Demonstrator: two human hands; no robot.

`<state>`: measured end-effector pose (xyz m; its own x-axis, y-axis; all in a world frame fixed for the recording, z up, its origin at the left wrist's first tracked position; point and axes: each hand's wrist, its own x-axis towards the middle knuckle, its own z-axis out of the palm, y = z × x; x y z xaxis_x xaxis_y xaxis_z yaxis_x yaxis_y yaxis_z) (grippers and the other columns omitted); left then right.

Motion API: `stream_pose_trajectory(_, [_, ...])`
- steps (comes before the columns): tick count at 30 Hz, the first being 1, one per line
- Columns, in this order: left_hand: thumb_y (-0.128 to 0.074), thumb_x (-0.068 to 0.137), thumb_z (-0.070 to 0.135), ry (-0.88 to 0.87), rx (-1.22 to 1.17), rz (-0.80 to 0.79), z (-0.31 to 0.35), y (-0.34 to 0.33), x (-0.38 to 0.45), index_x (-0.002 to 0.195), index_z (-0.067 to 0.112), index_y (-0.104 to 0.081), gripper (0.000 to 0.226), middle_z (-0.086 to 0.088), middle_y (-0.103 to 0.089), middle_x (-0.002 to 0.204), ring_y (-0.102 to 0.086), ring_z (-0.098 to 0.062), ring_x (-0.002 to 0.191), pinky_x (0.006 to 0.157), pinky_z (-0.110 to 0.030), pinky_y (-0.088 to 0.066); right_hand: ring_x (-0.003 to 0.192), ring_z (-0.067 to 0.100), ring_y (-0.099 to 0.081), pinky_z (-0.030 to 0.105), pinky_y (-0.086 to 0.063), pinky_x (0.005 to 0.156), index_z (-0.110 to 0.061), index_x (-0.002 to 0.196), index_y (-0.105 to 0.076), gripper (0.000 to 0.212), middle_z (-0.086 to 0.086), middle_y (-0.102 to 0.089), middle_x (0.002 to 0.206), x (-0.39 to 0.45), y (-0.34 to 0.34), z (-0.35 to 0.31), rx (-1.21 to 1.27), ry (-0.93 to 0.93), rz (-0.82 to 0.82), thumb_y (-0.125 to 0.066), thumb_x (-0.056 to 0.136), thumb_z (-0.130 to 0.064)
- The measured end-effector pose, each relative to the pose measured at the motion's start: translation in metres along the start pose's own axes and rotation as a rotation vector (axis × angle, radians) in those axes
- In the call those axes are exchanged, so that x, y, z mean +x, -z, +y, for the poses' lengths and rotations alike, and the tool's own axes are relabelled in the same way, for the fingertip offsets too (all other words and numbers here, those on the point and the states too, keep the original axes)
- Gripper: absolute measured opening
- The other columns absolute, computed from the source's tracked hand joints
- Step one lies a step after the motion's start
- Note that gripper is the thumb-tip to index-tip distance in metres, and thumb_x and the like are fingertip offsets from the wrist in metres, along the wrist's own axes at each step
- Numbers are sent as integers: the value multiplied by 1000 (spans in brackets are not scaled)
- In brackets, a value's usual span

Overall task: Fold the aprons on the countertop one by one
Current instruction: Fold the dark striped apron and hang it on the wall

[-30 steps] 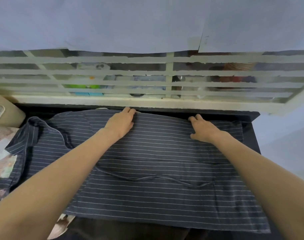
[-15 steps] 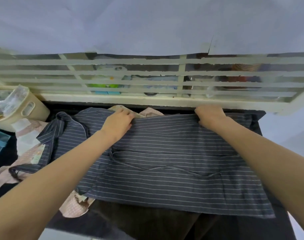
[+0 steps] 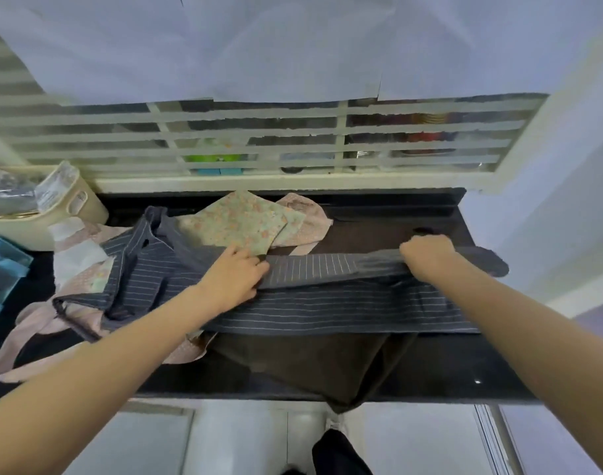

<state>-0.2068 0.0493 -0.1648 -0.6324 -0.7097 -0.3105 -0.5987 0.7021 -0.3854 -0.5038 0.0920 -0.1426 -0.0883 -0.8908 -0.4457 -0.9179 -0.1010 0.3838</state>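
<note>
A dark grey pinstriped apron lies across the black countertop. Its far edge is lifted and pulled toward me, showing the underside as a raised band. My left hand grips that edge at the middle. My right hand grips the same edge further right, fingers curled round the cloth. The apron's bib and straps lie bunched at the left. A green floral apron and a pink apron lie behind it. A dark brown apron lies beneath, hanging over the front edge.
A cream plastic basket with bags stands at the back left, and a blue box sits at the left edge. More pink cloth spreads at the front left. A barred window frame runs behind the counter; a white wall bounds the right.
Both hands took hold of the striped apron's far edge and pulled it toward me, folding it over. The floral and pink aprons behind are now uncovered.
</note>
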Motion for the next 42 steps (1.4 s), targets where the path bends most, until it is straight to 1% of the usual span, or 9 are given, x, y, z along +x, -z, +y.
stream_pose_trajectory(9, [-49,93,33,-58,-94,-112,45,-51,-26,123,16,-43,35,-3,-52,127,-41,-23,121,100,-36,-27,113,23,-56,31,-44,83,-15,125,-50,33,3,-56,123,-38,-73,-40,40,-51,-98,-49,93,-7])
stream_pose_trajectory(19, [-49,93,27,71,-169,-134,33,-54,-21,118,18,-46,27,-2,-55,124,-44,-23,120,98,-36,-30,111,23,-56,29,-40,76,-16,122,-52,32,3,-56,121,-27,-71,-43,68,-44,-126,-48,92,-4])
stream_pose_trajectory(25, [-59,88,22,-29,-515,-477,27,-58,-11,90,20,-52,7,1,-60,99,-56,-20,101,90,-35,-37,97,26,-59,31,-46,76,-7,116,-52,28,9,-55,109,-20,-60,-45,69,91,-447,-57,88,-5])
stream_pose_trajectory(28, [-62,87,22,5,-849,-326,21,-51,0,90,20,-55,7,6,-55,89,-55,-15,89,71,-21,-40,67,19,-57,30,-50,63,-6,86,-56,18,6,-59,81,-7,-43,-43,248,130,-537,-64,87,-22])
stream_pose_trajectory(31, [-63,87,31,-18,-739,-125,26,-39,25,129,22,-43,47,-2,-43,127,-43,-20,113,91,-28,-40,94,24,-61,35,-52,82,-7,104,-57,23,10,-61,109,25,-24,-47,465,198,-246,-60,89,-25])
stream_pose_trajectory(33, [-64,85,37,-53,-571,-181,36,-30,40,148,27,-18,78,-5,-18,150,-23,-29,135,106,-45,-32,114,29,-52,38,-48,92,-14,128,-44,53,10,-43,132,39,-15,-60,494,231,-129,-68,83,-28])
stream_pose_trajectory(36, [-69,82,35,-48,-477,-349,52,-26,64,150,31,5,101,-8,7,157,-6,-38,142,108,-55,-25,133,40,-29,47,-39,102,-22,150,-6,109,11,-8,153,46,-24,-79,292,243,-262,-79,71,-41])
stream_pose_trajectory(39, [-75,77,33,-10,-458,-473,56,-25,81,148,32,14,114,-11,15,156,0,-42,142,108,-57,-28,137,47,-18,46,-35,105,-26,147,22,128,16,17,155,46,-50,-77,119,191,-284,-74,68,-57])
stream_pose_trajectory(42, [-78,73,38,-16,-419,-559,53,-20,96,146,33,19,122,-12,18,156,3,-44,141,108,-56,-31,135,51,-20,45,-37,104,-24,143,30,134,22,24,152,52,-70,-55,93,87,-341,-70,64,-67])
